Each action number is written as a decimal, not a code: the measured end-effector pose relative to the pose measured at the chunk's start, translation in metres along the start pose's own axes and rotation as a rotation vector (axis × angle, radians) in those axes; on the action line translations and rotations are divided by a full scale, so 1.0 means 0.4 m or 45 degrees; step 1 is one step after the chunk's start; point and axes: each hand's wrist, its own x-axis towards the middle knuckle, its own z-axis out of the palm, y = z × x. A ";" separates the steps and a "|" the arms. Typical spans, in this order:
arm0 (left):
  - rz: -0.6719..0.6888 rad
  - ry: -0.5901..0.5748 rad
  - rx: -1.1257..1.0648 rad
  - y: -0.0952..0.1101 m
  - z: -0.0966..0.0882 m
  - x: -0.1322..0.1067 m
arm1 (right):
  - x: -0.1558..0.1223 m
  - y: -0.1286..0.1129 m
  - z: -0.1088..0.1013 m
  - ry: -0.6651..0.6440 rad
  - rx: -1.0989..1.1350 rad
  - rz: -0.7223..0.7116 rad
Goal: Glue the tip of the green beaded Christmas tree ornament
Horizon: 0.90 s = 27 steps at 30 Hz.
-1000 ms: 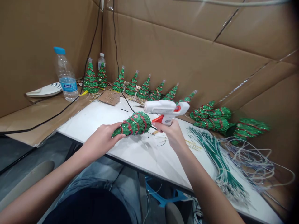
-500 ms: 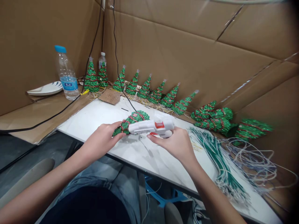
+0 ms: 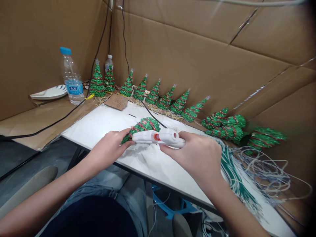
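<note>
Head view: my left hand (image 3: 108, 148) grips a green glitter tree (image 3: 143, 126) lying on the white surface (image 3: 153, 164); my right hand (image 3: 197, 154) clasps the glue gun (image 3: 159, 137), nozzle beside my left fingers (image 3: 124, 144).

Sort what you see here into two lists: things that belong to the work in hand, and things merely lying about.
In hand:
left hand gripping the green sequinned cone tree
right hand holding the white plastic glue gun

Lying about:
clear plastic water bottle with blue cap
white plate
bundle of green wires
row of finished green trees
</note>
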 end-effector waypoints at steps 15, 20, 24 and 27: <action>-0.034 -0.028 -0.035 0.002 -0.004 0.000 | 0.005 0.000 0.001 0.125 -0.109 -0.034; -0.023 -0.029 -0.024 -0.001 -0.003 0.001 | 0.004 -0.001 0.002 0.123 -0.111 -0.043; -0.017 -0.017 -0.024 -0.004 -0.001 0.002 | 0.004 0.000 0.003 0.136 -0.115 -0.036; -0.011 -0.022 -0.026 -0.003 -0.002 0.001 | 0.006 0.002 0.005 0.123 -0.081 -0.037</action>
